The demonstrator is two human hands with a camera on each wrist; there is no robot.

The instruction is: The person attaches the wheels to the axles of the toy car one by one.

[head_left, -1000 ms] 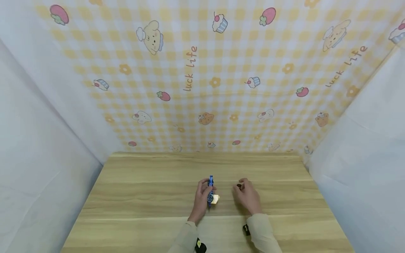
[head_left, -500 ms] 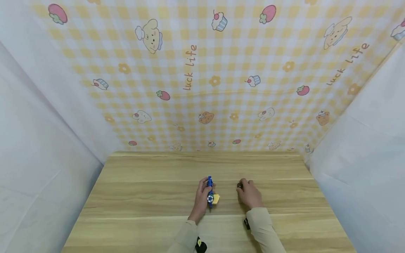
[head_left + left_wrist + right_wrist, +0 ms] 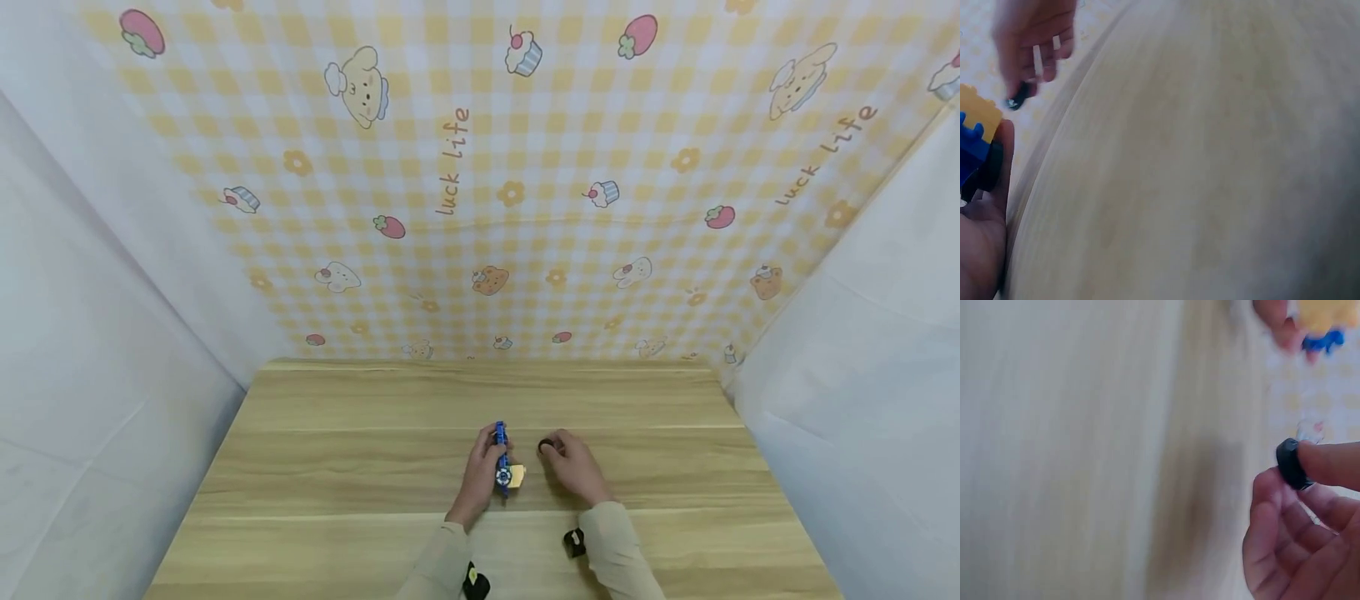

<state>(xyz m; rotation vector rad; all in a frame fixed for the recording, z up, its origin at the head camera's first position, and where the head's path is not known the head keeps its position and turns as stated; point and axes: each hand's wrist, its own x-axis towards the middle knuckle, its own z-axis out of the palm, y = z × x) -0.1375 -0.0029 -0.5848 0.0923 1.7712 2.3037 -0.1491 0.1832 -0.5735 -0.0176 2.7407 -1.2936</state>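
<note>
Wheel comes toward the model

The right hand [image 3: 573, 475], pinching a small black rubber wheel [image 3: 546, 447], has moved left toward the blue-and-yellow brick model [image 3: 503, 467] gripped by the left hand [image 3: 480, 475] above the wooden table [image 3: 337, 467]; fitting looks imminent

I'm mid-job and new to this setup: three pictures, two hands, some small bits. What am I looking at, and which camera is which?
No machine here: a person works bare-handed at a light wooden table. The wide picture comes from a head-worn camera looking down; the two blurry close-ups come from cameras on each wrist. The left hand holds a small blue-and-yellow toy-brick assembly with a round wheel-like part. The right hand pinches a small black ring, perhaps a tyre, in its fingertips, close beside the assembly. Behind is a yellow checked cartoon backdrop.
</note>
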